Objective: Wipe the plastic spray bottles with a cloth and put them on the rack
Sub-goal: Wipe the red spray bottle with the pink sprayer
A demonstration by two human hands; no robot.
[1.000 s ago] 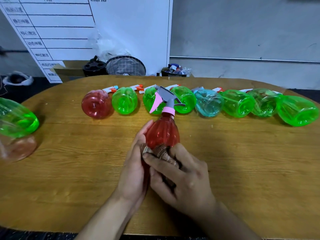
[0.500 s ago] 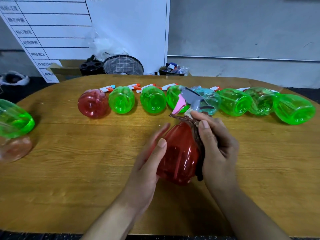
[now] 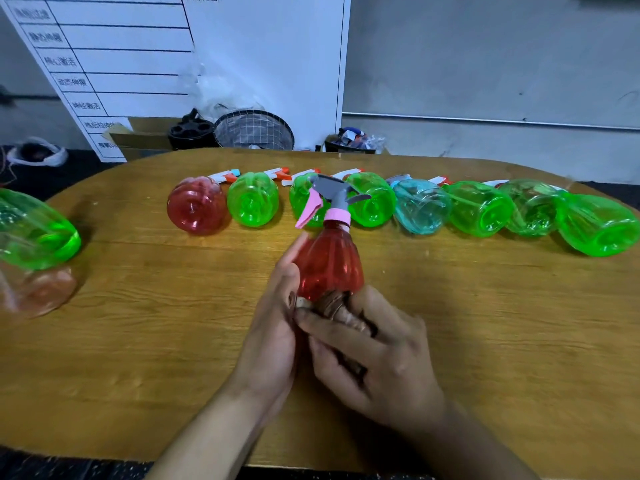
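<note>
A red spray bottle (image 3: 329,261) with a pink collar and grey trigger head stands tilted away from me over the middle of the wooden table (image 3: 156,341). My left hand (image 3: 273,334) holds its left side with the fingers lying along the body. My right hand (image 3: 377,355) grips a brown cloth (image 3: 337,306) wrapped round the bottle's base. A row of bottles lies along the far side: one red (image 3: 195,209), several green (image 3: 252,199), one pale blue (image 3: 420,209).
At the left edge lie a green bottle (image 3: 34,230) and a pale orange one (image 3: 38,289), both blurred. Behind the table stand a whiteboard (image 3: 173,64), a wire basket (image 3: 254,131) and a black holder (image 3: 190,131). No rack is recognisable.
The cloth in my right hand has slid from the bottle's neck and right side down to its base. The bottle has turned more upright, its nozzle pointing away.
</note>
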